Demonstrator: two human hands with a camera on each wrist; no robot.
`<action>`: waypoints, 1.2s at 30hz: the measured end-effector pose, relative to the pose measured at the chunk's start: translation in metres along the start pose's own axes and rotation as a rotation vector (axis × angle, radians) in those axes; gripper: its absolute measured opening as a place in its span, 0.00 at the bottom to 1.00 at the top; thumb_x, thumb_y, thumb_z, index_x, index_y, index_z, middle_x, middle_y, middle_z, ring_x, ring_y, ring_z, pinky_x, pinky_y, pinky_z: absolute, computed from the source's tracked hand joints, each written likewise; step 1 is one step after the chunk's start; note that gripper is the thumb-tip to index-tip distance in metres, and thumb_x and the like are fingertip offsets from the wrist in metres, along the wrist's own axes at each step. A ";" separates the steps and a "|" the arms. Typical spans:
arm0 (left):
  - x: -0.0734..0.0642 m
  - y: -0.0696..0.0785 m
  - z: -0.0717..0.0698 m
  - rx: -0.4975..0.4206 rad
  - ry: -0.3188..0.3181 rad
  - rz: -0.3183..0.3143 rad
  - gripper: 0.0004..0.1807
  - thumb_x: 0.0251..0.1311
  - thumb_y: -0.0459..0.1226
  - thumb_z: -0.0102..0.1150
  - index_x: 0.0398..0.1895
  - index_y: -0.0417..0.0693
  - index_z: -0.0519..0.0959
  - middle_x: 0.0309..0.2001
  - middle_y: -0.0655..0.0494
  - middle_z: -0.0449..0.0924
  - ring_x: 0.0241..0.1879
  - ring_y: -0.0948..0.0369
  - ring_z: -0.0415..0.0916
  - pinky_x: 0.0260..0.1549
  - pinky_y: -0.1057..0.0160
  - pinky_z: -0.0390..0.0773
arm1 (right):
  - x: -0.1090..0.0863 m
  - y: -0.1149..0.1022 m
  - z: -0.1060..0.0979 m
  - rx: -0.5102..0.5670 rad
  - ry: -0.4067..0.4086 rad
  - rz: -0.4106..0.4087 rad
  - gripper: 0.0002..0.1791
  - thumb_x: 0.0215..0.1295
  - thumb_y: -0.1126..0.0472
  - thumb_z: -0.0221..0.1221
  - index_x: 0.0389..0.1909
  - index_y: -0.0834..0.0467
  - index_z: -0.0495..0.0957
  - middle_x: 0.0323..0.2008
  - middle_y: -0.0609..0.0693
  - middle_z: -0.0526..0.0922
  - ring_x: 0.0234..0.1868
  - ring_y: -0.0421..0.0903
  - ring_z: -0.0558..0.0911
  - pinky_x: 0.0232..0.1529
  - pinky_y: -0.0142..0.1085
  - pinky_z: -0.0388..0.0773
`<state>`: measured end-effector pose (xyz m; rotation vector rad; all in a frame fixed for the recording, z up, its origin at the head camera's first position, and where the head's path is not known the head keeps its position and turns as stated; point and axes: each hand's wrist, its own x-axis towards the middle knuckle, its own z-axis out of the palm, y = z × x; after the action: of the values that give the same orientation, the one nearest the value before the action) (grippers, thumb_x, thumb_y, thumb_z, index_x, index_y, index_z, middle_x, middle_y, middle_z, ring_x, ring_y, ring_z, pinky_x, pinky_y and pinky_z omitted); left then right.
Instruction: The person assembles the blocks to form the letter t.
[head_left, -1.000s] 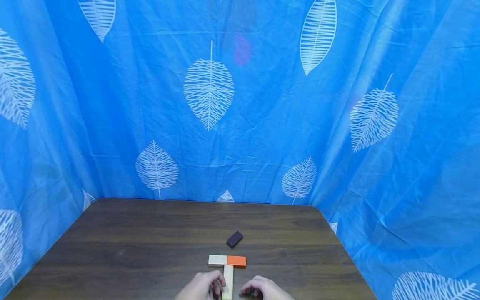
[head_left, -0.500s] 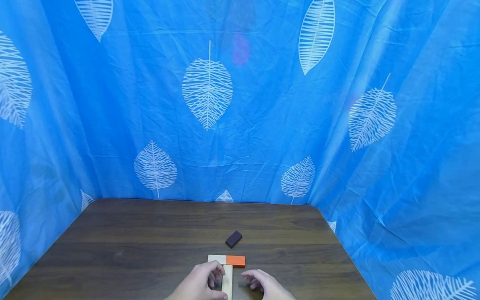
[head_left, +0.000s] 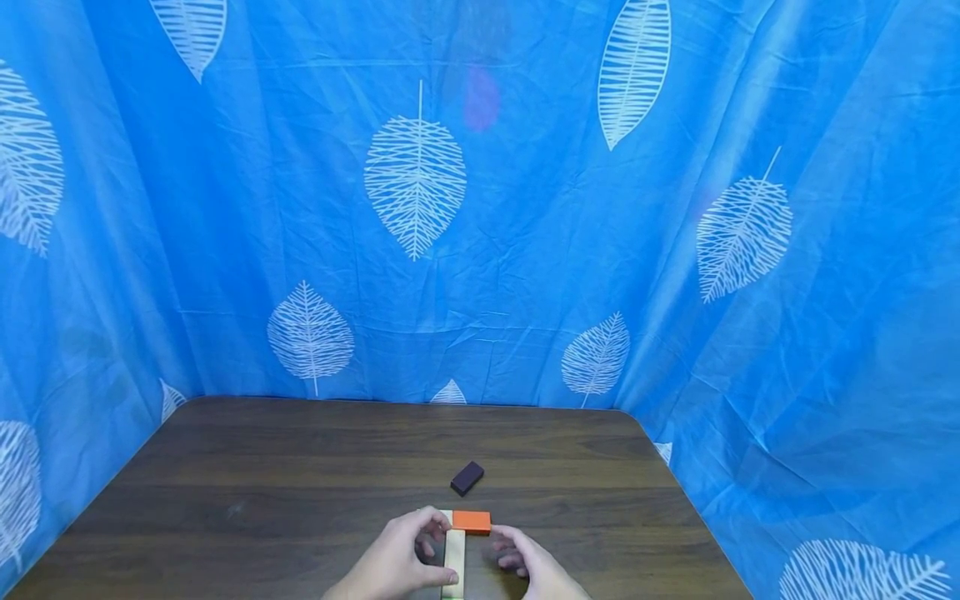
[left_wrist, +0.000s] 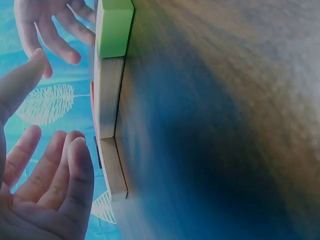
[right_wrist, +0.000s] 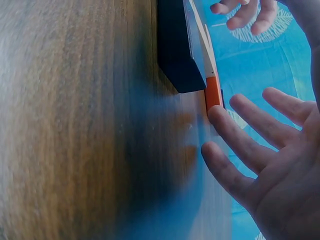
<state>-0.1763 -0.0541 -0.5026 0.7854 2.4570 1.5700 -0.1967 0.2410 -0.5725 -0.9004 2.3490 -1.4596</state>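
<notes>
In the head view my left hand (head_left: 393, 554) hovers over the left side of a pale wooden block (head_left: 454, 552), thumb and fingers spread apart. Its fingertips cover most of a second pale block (head_left: 447, 515), which lies crosswise at the far end. Beside that lies an orange block (head_left: 472, 522), end to end with it. My right hand (head_left: 536, 567) is at the orange block's near right corner, fingers loosely extended; whether a fingertip touches it I cannot tell. A green block (left_wrist: 116, 30) adjoins the pale block's near end in the left wrist view. Neither hand grips anything.
A dark purple block (head_left: 467, 478) lies apart, behind the orange one. Close to the right wrist camera stands another dark block (right_wrist: 177, 50). Everything rests on a brown wood-grain table (head_left: 300, 467), with a blue leaf-patterned curtain (head_left: 510, 250) around it.
My left hand has moved forward to the far pale block, covering more of it. My right hand has shifted slightly toward the orange block's corner. The blocks look unmoved.
</notes>
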 end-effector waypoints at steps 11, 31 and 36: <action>0.010 0.000 -0.003 0.099 0.088 0.036 0.31 0.43 0.44 0.81 0.50 0.45 0.78 0.41 0.55 0.80 0.36 0.59 0.79 0.34 0.60 0.79 | -0.001 0.015 0.000 -0.019 -0.007 -0.050 0.49 0.53 0.58 0.75 0.74 0.54 0.59 0.60 0.52 0.76 0.55 0.47 0.80 0.46 0.40 0.76; 0.035 -0.002 -0.016 0.189 0.144 -0.008 0.35 0.47 0.48 0.79 0.57 0.43 0.77 0.51 0.47 0.81 0.51 0.46 0.78 0.48 0.43 0.77 | -0.005 -0.042 -0.002 -0.036 -0.034 -0.014 0.48 0.55 0.56 0.73 0.72 0.63 0.59 0.59 0.56 0.75 0.56 0.48 0.79 0.49 0.40 0.74; 0.041 -0.001 -0.013 0.173 0.134 -0.020 0.36 0.48 0.48 0.79 0.59 0.43 0.77 0.53 0.45 0.80 0.53 0.44 0.77 0.49 0.41 0.75 | -0.005 -0.041 -0.001 -0.065 -0.037 -0.045 0.46 0.57 0.55 0.72 0.72 0.61 0.59 0.59 0.58 0.76 0.56 0.51 0.79 0.47 0.41 0.75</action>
<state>-0.2169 -0.0448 -0.4907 0.6978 2.7166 1.4637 -0.1781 0.2321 -0.5367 -0.9945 2.3765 -1.3781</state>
